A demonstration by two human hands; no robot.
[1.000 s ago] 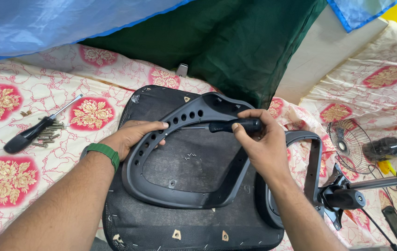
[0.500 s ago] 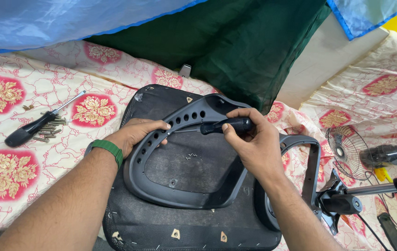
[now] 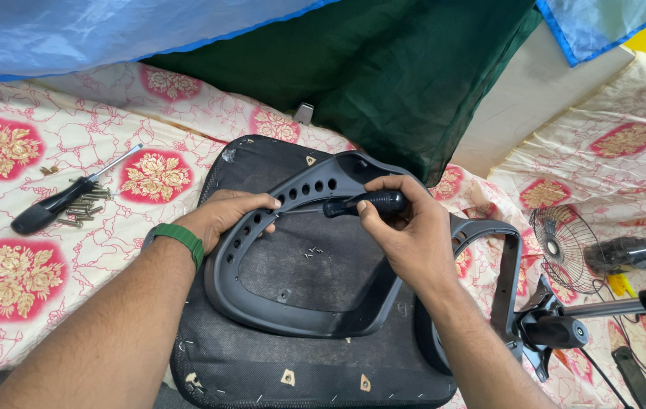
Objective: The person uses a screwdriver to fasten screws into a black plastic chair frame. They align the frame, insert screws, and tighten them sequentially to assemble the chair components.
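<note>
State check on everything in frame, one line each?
Left hand: grip on the armrest's left side.
Right hand: grip shut on the black screwdriver.
Black screwdriver: roughly level, tip at the armrest by the left fingers.
Grey armrest: lying flat on the seat base.
Seat base: upside down on the cloth.
Second screwdriver: lying loose, untouched.
Bolts: loose pile beside it.
Small fan: blades not blurred.

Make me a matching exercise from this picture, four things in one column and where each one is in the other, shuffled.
Things:
1. wristband
2. spare screwdriver
3. small fan
4. black-handled screwdriver

Places:
A. on the cloth at far left, beside screws
B. gripped in the right hand
C. on the left arm
D. on the cloth at right

Pairs: 1-C, 2-A, 3-D, 4-B
</note>
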